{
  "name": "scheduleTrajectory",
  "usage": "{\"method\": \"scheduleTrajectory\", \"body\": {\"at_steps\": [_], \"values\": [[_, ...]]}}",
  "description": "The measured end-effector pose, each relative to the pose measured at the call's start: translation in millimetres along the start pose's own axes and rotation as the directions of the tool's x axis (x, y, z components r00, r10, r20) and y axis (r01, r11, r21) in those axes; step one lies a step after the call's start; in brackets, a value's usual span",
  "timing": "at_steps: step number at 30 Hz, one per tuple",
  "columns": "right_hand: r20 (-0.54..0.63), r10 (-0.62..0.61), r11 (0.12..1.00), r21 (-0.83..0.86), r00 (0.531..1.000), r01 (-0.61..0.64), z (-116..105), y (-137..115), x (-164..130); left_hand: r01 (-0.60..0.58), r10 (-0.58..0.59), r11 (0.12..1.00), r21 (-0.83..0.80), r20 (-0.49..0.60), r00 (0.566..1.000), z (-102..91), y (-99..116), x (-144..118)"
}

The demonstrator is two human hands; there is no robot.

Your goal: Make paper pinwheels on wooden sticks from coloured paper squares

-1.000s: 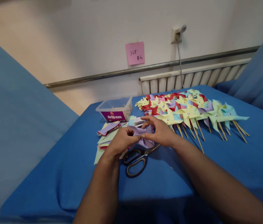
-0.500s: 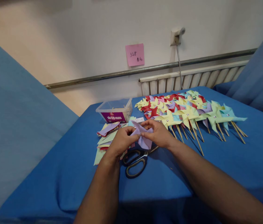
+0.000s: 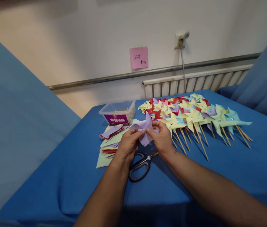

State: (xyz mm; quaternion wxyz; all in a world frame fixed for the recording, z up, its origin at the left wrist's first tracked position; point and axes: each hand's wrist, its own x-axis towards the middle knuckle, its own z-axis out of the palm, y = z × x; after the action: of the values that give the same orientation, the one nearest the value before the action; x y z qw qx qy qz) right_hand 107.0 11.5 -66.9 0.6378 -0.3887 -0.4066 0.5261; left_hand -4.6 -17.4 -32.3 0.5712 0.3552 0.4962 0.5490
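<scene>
Holds purple paper [image 3: 149,122] at the centre of the frame, with left hand [image 3: 129,143] and right hand [image 3: 162,137] both narrowed in a pinch on it. Brings the two thumbs almost together over the paper's middle, most likely to stop the folded corners from springing back. Tucks the other fingers behind, partly hidden, probably for backing against the thumbs' pressure. Lets one pointed corner stand up toward the top of the frame, free of the fingers.

Has scissors [image 3: 147,159] lying just below the hands, with handles toward the bottom of the frame, presumably for an easy pick-up. Cannot tell the blades' state from this angle.

Has a paper stack [image 3: 107,146] left of centre, beside the left hand, in loose overlapping layers, probably for quick taking of single sheets. Behind that, has a clear box [image 3: 116,119] with a purple label, seemingly out of the way of the forearms yet within reach; cannot make out all the contents.

Spreads pinwheels [image 3: 191,118] across the right of the frame on blue cloth [image 3: 81,170], heads overlapping, with sticks [image 3: 202,143] slanting toward the lower right, perhaps to save room and spare the paper blades from crushing.
</scene>
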Motion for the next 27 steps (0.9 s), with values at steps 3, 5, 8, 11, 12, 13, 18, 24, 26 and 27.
{"method": "scheduleTrajectory", "body": {"at_steps": [3, 5, 8, 11, 12, 13, 18, 24, 26, 27], "values": [[0.015, -0.019, 1.0, -0.012, 1.0, 0.019, 0.1, 2.0, -0.8, 0.01, -0.01, 1.0, 0.009, -0.009, 1.0, 0.2, 0.6, -0.2], [0.016, -0.024, 0.999, -0.024, 1.0, 0.024, -0.2, 2.0, -0.8, 0.015, -0.014, 1.0, 0.013, -0.025, 1.0, 1.0, 2.1, -1.2], [0.018, -0.037, 0.998, -0.049, 0.999, 0.038, -0.6, 0.5, -1.0, 0.016, -0.014, 1.0, 0.026, -0.048, 0.999, 2.3, 4.0, -2.5], [0.034, -0.05, 0.996, -0.075, 0.998, 0.052, -0.8, -0.7, -1.4, 0.021, -0.017, 0.999, 0.049, -0.067, 0.998, 1.8, 3.4, -1.8], [0.039, -0.053, 0.995, -0.082, 0.998, 0.056, -0.9, -0.7, -1.4, 0.026, -0.022, 0.998, 0.055, -0.076, 0.997, 1.2, 2.6, -0.9], [0.039, -0.057, 0.994, -0.089, 0.998, 0.06, -0.9, -0.6, -1.4, 0.031, -0.026, 0.998, 0.058, -0.084, 0.996, 0.5, 1.6, 0.1], [0.041, -0.057, 0.991, -0.118, 0.998, 0.061, -1.5, 0.9, -0.4, 0.025, -0.021, 0.999, 0.04, -0.092, 0.995, -0.6, -1.1, 2.4], [0.088, -0.03, 0.993, -0.111, 0.996, 0.039, -2.2, 0.7, 0.4, 0.032, -0.027, 0.998, 0.05, -0.101, 0.995, 4.2, 3.8, -3.1], [0.109, -0.047, 0.995, -0.084, 0.993, 0.057, -2.4, 0.6, 0.2, 0.019, -0.018, 1.0, 0.016, -0.101, 0.995, 3.5, 4.9, -2.2], [0.119, -0.077, 0.993, -0.079, 0.99, 0.087, -2.8, 0.5, -0.1, 0.004, -0.006, 1.0, -0.015, -0.099, 0.995, 2.6, 5.3, -1.2]]}}
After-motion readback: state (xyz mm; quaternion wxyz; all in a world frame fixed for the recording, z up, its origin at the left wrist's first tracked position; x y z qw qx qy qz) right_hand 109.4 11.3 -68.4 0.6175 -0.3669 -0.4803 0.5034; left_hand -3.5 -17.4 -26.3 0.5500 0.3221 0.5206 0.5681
